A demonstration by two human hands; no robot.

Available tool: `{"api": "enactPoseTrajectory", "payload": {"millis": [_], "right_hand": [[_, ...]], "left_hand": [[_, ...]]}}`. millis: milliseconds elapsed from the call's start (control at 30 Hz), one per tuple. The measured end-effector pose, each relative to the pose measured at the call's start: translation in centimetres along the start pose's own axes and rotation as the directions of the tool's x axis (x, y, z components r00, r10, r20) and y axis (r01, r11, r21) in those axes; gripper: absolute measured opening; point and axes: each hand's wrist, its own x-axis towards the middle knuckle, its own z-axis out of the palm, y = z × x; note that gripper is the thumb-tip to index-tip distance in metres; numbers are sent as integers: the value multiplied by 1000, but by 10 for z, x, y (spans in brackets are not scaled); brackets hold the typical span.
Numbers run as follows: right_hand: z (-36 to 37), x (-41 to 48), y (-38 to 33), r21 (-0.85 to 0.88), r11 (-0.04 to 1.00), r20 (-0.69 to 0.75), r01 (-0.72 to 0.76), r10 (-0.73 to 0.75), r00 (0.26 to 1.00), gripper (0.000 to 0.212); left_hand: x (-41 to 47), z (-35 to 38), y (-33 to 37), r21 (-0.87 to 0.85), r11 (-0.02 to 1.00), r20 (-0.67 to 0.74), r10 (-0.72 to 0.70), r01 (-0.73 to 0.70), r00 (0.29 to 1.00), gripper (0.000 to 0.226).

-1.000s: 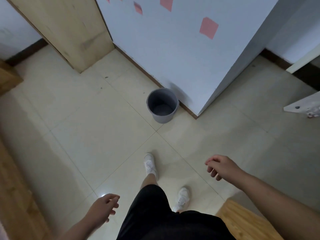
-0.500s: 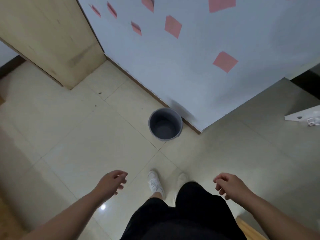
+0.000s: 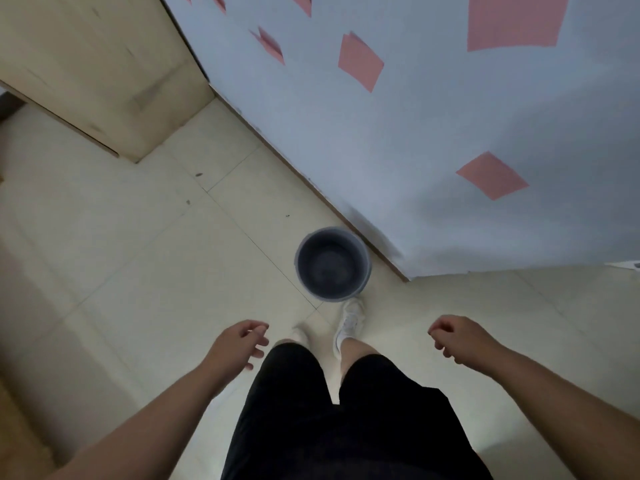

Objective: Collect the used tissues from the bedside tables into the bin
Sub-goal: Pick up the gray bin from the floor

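A round grey bin (image 3: 360, 251) stands on the tiled floor against the corner of a white wall, just ahead of my feet; nothing shows inside it. My left hand (image 3: 239, 342) hangs in front of me, below and left of the bin, fingers loosely curled and holding nothing. My right hand (image 3: 457, 339) hangs to the right of the bin at the same height, fingers loosely curled, nothing in it. No tissues and no bedside table are in view.
A white wall (image 3: 398, 140) with pink paper squares runs diagonally from the top to the bin's corner. A light wooden cabinet (image 3: 93, 71) stands at the upper left. Open tiled floor (image 3: 131, 271) spreads to the left of the bin.
I have walked toward the bin, which now lies closer, just ahead of my feet. Both hands stay held out, holding nothing. The wooden furniture at the lower right has left the view.
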Motion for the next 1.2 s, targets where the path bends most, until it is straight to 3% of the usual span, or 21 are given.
{"api": "enactPoseTrajectory", "payload": {"millis": [167,300,500,567,667,733,800,867,1000,1200], "right_hand": [[-11,44,-76,63,990,-12,127,-127,992,28],[10,99,-103,88,984,-18,155,-154,988,31],[73,245,-69,57,997,-33,45,-43,999,25],[94,303,-52,68,998,-48,-7,10,999,38],[120,368,-35,193,975,-5,-112,115,993,59],[135,404,-27,306,942,84,-138,118,990,45],[146,421,-24,364,918,124,-156,119,985,29],[149,425,-23,381,912,91,-152,127,988,26],[132,395,-39,342,935,21,-93,91,996,33],[79,271,-115,247,967,-59,68,-55,997,13]], "left_hand": [[25,2,-25,19,990,9,-139,139,990,18],[91,7,-17,83,993,45,-83,79,996,19],[256,35,-12,120,992,55,34,-40,998,17],[320,47,-15,197,977,58,75,-85,995,19],[401,62,-14,212,973,79,73,-88,994,54],[443,73,-11,129,990,144,32,-50,989,72],[468,84,-9,54,998,220,9,-21,975,66],[477,91,-8,8,1000,197,5,-6,980,52],[447,80,2,-59,998,129,-1,8,992,46],[317,15,38,-160,987,9,24,-22,1000,48]]}}
